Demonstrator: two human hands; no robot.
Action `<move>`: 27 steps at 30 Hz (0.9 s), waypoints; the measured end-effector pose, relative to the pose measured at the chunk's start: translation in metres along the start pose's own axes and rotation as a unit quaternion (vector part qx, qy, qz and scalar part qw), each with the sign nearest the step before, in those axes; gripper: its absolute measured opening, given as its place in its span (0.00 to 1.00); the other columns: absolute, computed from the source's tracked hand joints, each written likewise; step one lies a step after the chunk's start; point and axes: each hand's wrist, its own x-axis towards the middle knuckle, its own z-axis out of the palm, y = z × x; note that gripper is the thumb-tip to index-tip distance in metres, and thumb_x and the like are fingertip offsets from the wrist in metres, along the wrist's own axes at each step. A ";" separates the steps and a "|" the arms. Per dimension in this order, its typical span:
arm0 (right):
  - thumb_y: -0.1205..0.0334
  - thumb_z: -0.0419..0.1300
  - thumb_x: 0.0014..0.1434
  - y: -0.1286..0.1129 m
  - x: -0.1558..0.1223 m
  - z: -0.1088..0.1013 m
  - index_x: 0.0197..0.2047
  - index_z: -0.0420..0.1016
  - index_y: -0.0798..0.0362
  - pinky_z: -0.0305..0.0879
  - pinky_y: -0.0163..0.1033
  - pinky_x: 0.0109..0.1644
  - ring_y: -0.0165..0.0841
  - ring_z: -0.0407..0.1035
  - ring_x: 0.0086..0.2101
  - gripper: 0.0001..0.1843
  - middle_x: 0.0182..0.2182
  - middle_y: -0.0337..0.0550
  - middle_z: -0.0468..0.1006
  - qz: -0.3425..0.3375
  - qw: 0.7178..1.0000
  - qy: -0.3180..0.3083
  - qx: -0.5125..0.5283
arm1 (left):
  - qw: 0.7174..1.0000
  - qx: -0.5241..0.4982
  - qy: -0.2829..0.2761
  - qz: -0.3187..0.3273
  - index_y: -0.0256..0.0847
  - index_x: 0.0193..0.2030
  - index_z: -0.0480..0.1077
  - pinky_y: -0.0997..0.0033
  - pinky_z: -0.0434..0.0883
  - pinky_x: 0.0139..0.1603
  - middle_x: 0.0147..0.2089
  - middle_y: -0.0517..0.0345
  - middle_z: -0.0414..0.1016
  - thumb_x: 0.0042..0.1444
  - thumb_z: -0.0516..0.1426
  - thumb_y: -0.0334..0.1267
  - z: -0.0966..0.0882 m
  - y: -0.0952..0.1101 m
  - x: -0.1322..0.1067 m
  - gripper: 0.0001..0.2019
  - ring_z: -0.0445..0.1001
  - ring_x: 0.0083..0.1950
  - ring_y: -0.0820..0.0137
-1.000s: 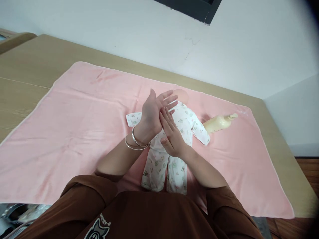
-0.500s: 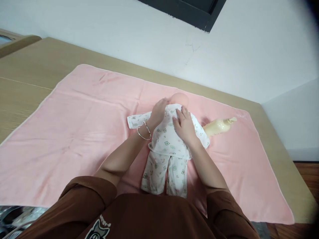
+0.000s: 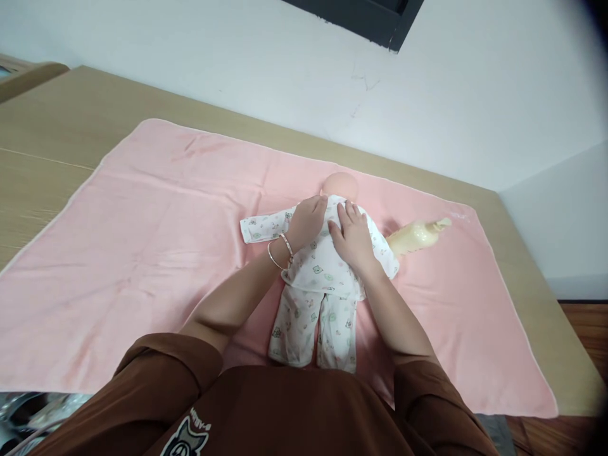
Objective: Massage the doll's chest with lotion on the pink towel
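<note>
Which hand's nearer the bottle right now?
Right. The right hand is on the shirt, left of the bottle, with a sleeve between them. The left hand is also on the shirt, farther left, beyond the right hand.

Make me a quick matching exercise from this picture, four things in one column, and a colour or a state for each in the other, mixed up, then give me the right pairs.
Column one:
1. Left hand
2. Bottle
3. Blanket
4. Shirt

Column two:
A. White with small prints
B. Pink, spread on the table
C. Bracelets around its wrist
D. Pale yellow

Right pairs: 1-C, 2-D, 3-B, 4-A.
</note>
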 end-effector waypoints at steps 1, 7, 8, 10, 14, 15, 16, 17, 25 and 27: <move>0.50 0.43 0.72 0.003 0.003 0.000 0.73 0.53 0.59 0.42 0.64 0.73 0.53 0.42 0.72 0.33 0.74 0.60 0.49 0.004 1.000 -0.002 0.004 | 1.000 0.006 0.000 0.006 0.43 0.27 0.61 0.62 0.69 0.43 0.32 0.53 0.75 0.70 0.43 0.39 0.000 0.001 -0.001 0.18 0.73 0.38 0.65; 0.54 0.47 0.71 -0.021 -0.018 0.002 0.74 0.53 0.61 0.39 0.66 0.73 0.58 0.35 0.73 0.33 0.74 0.61 0.45 -0.023 0.998 -0.019 -0.055 | 1.000 0.013 0.004 0.028 0.44 0.24 0.57 0.64 0.65 0.37 0.28 0.56 0.71 0.70 0.43 0.39 0.003 -0.001 -0.001 0.20 0.68 0.31 0.68; 0.55 0.48 0.70 -0.027 -0.024 0.001 0.73 0.53 0.60 0.39 0.66 0.73 0.58 0.35 0.73 0.33 0.74 0.60 0.46 -0.034 0.997 -0.022 -0.065 | 1.000 0.012 0.005 0.025 0.44 0.24 0.56 0.64 0.63 0.36 0.26 0.57 0.70 0.70 0.43 0.39 0.003 -0.002 0.000 0.20 0.66 0.30 0.68; 0.55 0.49 0.70 -0.032 -0.031 -0.002 0.73 0.55 0.57 0.40 0.65 0.73 0.57 0.38 0.72 0.32 0.74 0.58 0.49 -0.045 0.996 -0.027 -0.072 | 1.000 0.011 0.007 0.019 0.44 0.23 0.55 0.64 0.62 0.35 0.25 0.58 0.68 0.71 0.43 0.40 0.003 -0.003 0.000 0.21 0.65 0.29 0.68; 0.50 0.46 0.71 -0.017 -0.022 -0.008 0.73 0.56 0.53 0.42 0.66 0.72 0.55 0.42 0.72 0.31 0.74 0.55 0.50 0.008 0.999 -0.027 -0.044 | 0.999 0.023 0.002 0.031 0.43 0.25 0.58 0.65 0.63 0.37 0.28 0.56 0.71 0.70 0.43 0.39 0.003 -0.003 0.000 0.20 0.67 0.32 0.68; 0.49 0.45 0.72 -0.011 -0.016 -0.009 0.73 0.56 0.52 0.42 0.67 0.72 0.55 0.42 0.72 0.32 0.74 0.56 0.49 0.023 0.999 -0.024 -0.031 | 0.999 0.028 0.001 0.034 0.43 0.25 0.59 0.65 0.64 0.38 0.29 0.56 0.72 0.70 0.43 0.39 0.003 -0.003 0.000 0.19 0.68 0.32 0.68; 0.48 0.44 0.72 -0.005 -0.010 -0.009 0.73 0.55 0.52 0.43 0.68 0.72 0.55 0.42 0.72 0.32 0.74 0.57 0.48 0.030 0.999 -0.023 -0.017 | 0.999 0.033 0.001 0.037 0.43 0.26 0.59 0.65 0.64 0.38 0.30 0.55 0.73 0.70 0.43 0.39 0.003 -0.003 -0.001 0.19 0.68 0.33 0.68; 0.47 0.43 0.72 0.000 -0.006 -0.008 0.74 0.54 0.52 0.42 0.68 0.71 0.55 0.41 0.72 0.33 0.74 0.58 0.47 0.030 0.999 -0.024 -0.005 | 0.998 0.039 0.002 0.042 0.43 0.26 0.60 0.64 0.64 0.39 0.30 0.54 0.74 0.70 0.43 0.39 0.004 -0.003 -0.001 0.19 0.69 0.33 0.67; 0.55 0.47 0.71 -0.026 -0.026 -0.003 0.74 0.50 0.60 0.40 0.68 0.72 0.59 0.32 0.73 0.33 0.75 0.62 0.41 -0.046 0.994 -0.042 -0.087 | 0.999 0.042 0.000 0.033 0.43 0.24 0.57 0.65 0.61 0.35 0.26 0.57 0.69 0.71 0.42 0.40 0.002 -0.001 -0.002 0.21 0.65 0.30 0.69; 0.54 0.48 0.71 -0.026 -0.033 -0.012 0.75 0.50 0.59 0.40 0.65 0.74 0.58 0.31 0.73 0.34 0.75 0.61 0.41 -0.088 0.988 -0.073 -0.103 | 0.999 0.036 -0.009 0.026 0.43 0.23 0.56 0.65 0.60 0.34 0.25 0.57 0.68 0.71 0.42 0.41 0.000 0.000 -0.002 0.21 0.64 0.29 0.69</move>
